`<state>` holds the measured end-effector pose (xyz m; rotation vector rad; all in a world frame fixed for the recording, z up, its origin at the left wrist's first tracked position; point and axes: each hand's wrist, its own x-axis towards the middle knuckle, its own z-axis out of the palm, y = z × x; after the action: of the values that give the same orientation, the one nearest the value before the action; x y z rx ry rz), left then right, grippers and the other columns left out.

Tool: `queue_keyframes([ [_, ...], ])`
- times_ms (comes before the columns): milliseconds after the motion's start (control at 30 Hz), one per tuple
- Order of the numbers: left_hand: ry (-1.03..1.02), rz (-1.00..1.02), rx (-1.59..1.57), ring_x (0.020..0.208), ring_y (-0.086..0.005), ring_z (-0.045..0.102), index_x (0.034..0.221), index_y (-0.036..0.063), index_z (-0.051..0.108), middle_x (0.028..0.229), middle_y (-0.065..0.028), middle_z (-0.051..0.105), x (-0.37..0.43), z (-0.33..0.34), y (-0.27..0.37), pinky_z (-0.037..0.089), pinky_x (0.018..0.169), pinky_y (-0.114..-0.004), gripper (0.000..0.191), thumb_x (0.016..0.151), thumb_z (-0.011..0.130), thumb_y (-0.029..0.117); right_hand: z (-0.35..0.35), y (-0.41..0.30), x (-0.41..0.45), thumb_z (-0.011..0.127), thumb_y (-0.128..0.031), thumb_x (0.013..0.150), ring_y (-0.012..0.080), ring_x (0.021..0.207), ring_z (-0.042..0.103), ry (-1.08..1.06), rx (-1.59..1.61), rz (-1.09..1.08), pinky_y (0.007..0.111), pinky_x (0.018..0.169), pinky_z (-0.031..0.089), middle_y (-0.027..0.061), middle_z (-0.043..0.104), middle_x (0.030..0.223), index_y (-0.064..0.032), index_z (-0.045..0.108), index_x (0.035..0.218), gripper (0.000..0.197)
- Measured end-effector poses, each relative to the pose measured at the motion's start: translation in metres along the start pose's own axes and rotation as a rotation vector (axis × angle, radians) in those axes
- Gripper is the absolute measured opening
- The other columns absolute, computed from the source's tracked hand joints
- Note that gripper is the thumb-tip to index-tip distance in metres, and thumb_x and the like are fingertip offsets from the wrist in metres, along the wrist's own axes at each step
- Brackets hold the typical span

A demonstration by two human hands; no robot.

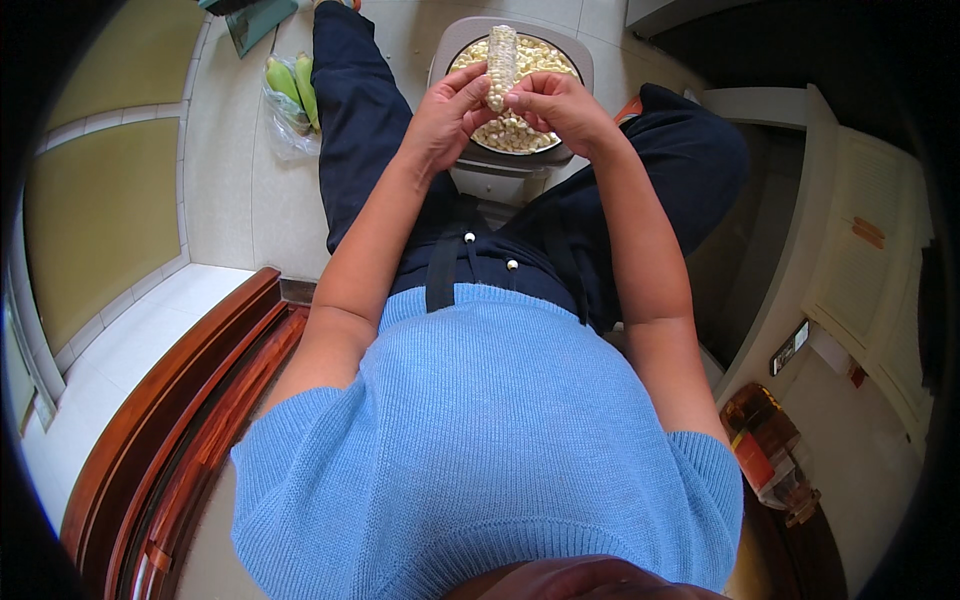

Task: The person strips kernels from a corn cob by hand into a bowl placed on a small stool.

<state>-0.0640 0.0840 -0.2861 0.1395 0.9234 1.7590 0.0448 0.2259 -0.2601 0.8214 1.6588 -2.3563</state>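
Observation:
An ear of white corn is held upright in the picture, partly stripped, with kernels still on its lower end. My left hand grips the cob from the left with thumb and fingers. On the other side, the thumb and forefinger of my right hand pinch at the kernels near the lower tip. Beneath both hands is a dark-rimmed round dish full of loose white kernels. It rests on a grey-topped stool between my legs.
Left of my leg, husked-green corn ears lie in a clear plastic bag on the tiled floor. A green dustpan-like object is at the top left. At the right are a phone, a large oil bottle and a pale cabinet.

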Motion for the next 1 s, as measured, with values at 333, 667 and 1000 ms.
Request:
queue_keyframes([
  [333,0.004,0.065,0.038,0.086,-0.0139,0.059,0.117,-0.0019,0.046,0.104,-0.0077,0.058,-0.002,0.004,0.01,0.051,0.077,-0.026,0.036,0.086,0.055,0.014,-0.012,0.002,0.004,0.06,-0.013,0.081,0.002,0.06,0.048,0.083,-0.103,-0.047,0.015,0.051,0.036,-0.0026,0.056,0.071,-0.0012,0.061,0.095,0.018],
  [667,0.028,0.081,0.111,0.093,-0.014,0.056,0.12,0.0,0.044,0.111,-0.0081,0.053,-0.001,0.0,0.006,0.05,0.077,-0.027,0.041,0.084,0.058,0.011,-0.005,-0.007,-0.002,0.063,-0.019,0.08,0.0018,0.057,0.044,0.197,-0.267,-0.083,0.015,0.05,0.034,-0.0048,0.054,0.069,-0.0028,0.061,0.094,0.022],
  [1000,0.048,-0.009,0.321,0.093,-0.0138,0.054,0.124,0.0,0.041,0.111,-0.0064,0.05,-0.008,0.008,0.005,0.047,0.076,-0.026,0.057,0.076,0.069,0.016,-0.001,-0.007,-0.002,0.073,-0.034,0.071,0.0038,0.05,0.043,0.124,-0.148,0.023,0.017,0.044,0.033,-0.0031,0.053,0.063,-0.0066,0.059,0.075,0.031],
])
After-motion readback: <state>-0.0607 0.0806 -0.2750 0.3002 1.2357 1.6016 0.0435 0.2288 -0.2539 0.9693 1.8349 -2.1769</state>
